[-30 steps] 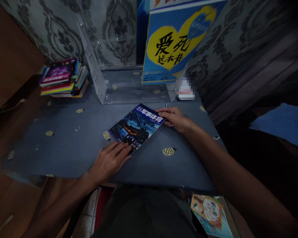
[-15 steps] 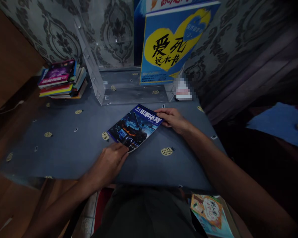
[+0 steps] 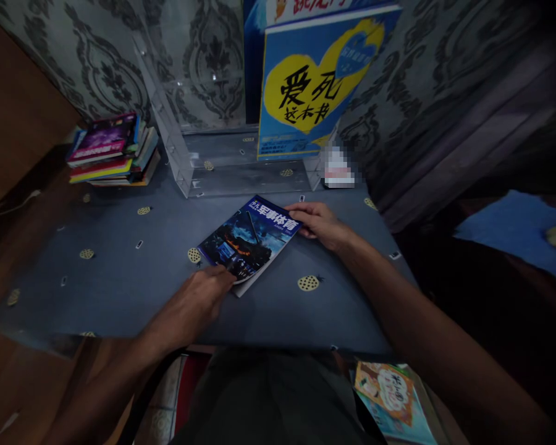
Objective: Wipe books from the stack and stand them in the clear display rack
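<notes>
A dark blue magazine [image 3: 250, 238] with a tank scene on its cover lies aslant on the table, its title toward the upper right. My left hand [image 3: 208, 293] is closed on the lower left corner, where the cover lifts a little and pale pages show beneath. At the top right corner, my right hand [image 3: 317, 224] pinches the edge between thumb and fingers. Behind the magazine stands a clear acrylic rack [image 3: 180, 157]. A blue book with a yellow heart [image 3: 306, 93] leans upright in it.
A stack of books [image 3: 113, 148] sits at the table's back left. Right of the rack is a blurred white item [image 3: 338, 170]. The grey cloth [image 3: 120, 296] covering the table has pineapple prints. Below the front edge, at right, lies another book [image 3: 393, 398]. A patterned wall rises behind.
The magazine's lower corner has lifted slightly in my left hand, and pale pages now show under the cover. My right hand keeps its hold. The view has shifted a little.
</notes>
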Available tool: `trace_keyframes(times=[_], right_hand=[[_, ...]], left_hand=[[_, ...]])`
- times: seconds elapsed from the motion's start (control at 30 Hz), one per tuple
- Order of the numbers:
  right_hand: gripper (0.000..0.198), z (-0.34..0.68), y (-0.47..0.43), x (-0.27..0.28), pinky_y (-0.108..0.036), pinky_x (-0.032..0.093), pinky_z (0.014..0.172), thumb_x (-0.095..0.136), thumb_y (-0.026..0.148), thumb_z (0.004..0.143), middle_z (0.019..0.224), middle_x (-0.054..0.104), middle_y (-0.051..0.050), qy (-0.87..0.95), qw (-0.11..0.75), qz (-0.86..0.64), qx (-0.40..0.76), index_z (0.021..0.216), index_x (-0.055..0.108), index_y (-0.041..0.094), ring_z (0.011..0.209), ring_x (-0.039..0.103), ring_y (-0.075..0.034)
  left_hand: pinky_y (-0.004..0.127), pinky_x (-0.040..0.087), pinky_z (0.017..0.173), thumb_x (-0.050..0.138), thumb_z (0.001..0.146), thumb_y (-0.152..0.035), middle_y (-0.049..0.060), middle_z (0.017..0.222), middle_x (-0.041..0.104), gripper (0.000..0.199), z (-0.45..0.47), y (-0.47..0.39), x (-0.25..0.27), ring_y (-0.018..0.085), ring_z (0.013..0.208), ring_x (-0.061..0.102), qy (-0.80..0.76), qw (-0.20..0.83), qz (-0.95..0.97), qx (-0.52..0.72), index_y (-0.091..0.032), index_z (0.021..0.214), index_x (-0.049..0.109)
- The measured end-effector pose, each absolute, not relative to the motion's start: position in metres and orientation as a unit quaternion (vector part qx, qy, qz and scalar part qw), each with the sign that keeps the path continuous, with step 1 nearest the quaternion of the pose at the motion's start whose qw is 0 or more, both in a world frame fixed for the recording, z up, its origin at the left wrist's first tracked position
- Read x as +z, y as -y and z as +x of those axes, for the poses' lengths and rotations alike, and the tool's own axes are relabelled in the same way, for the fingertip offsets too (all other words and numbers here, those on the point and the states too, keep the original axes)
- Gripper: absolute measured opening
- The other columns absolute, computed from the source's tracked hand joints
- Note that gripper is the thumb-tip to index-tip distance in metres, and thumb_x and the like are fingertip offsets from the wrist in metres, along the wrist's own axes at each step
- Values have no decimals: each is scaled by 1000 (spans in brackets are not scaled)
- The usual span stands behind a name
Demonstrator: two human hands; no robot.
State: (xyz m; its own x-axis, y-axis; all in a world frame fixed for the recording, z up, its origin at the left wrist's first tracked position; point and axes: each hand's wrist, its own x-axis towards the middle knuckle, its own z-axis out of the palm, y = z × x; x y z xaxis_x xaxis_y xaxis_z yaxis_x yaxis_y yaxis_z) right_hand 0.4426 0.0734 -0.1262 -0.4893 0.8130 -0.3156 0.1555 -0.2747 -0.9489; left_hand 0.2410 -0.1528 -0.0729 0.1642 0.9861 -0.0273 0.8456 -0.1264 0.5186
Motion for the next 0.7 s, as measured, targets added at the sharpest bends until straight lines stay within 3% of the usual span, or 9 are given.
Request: trace_keyframes(times=[0.17, 0.33, 0.47, 0.53, 0.6, 0.7], right_hand=[[27, 443, -75, -129, -17, 20, 33, 73, 27, 77, 46, 50, 7, 552, 245, -424, 675, 98, 69, 11, 35, 38, -6], [38, 445, -75, -129, -17, 21, 33, 81, 41, 67, 50, 53, 7, 560, 254, -387, 688, 91, 69, 14, 37, 40, -5], [48, 445, -71, -122, -16, 24, 34, 82, 49, 65, 56, 56, 7, 562, 276, -348, 698, 96, 71, 15, 39, 42, -4], [51, 444, -69, -118, -16, 24, 35, 82, 53, 65, 57, 56, 7, 558, 290, -329, 705, 98, 72, 15, 39, 42, -3], [54, 443, -67, -116, -16, 24, 34, 82, 56, 65, 59, 57, 7, 551, 294, -313, 716, 99, 72, 15, 40, 43, -3], [58, 440, -64, -115, -17, 28, 34, 85, 58, 61, 61, 59, 6, 533, 295, -302, 733, 98, 71, 16, 40, 45, -4]], left_hand=[[39, 56, 93, 46, 100, -31, 6, 112, 73, 27, 235, 147, -76, 23, 105, 69, -624, 162, 747, 164, -23, 114, 68], [47, 50, 102, 46, 98, -34, 12, 131, 62, 38, 216, 100, -92, 28, 122, 59, -701, 89, 673, 220, -19, 132, 57], [48, 47, 105, 53, 89, -39, 16, 131, 64, 49, 199, 56, -110, 30, 122, 61, -683, 214, 613, 334, -15, 132, 55], [43, 49, 101, 63, 81, -48, 14, 122, 69, 52, 196, 42, -113, 30, 116, 64, -650, 303, 565, 407, -14, 121, 63], [36, 53, 86, 73, 72, -54, 10, 101, 75, 50, 197, 36, -111, 28, 98, 69, -626, 390, 499, 456, -15, 103, 69], [25, 48, 62, 82, 61, -56, 1, 69, 69, 45, 200, 40, -106, 19, 66, 64, -619, 468, 392, 494, -17, 78, 69]])
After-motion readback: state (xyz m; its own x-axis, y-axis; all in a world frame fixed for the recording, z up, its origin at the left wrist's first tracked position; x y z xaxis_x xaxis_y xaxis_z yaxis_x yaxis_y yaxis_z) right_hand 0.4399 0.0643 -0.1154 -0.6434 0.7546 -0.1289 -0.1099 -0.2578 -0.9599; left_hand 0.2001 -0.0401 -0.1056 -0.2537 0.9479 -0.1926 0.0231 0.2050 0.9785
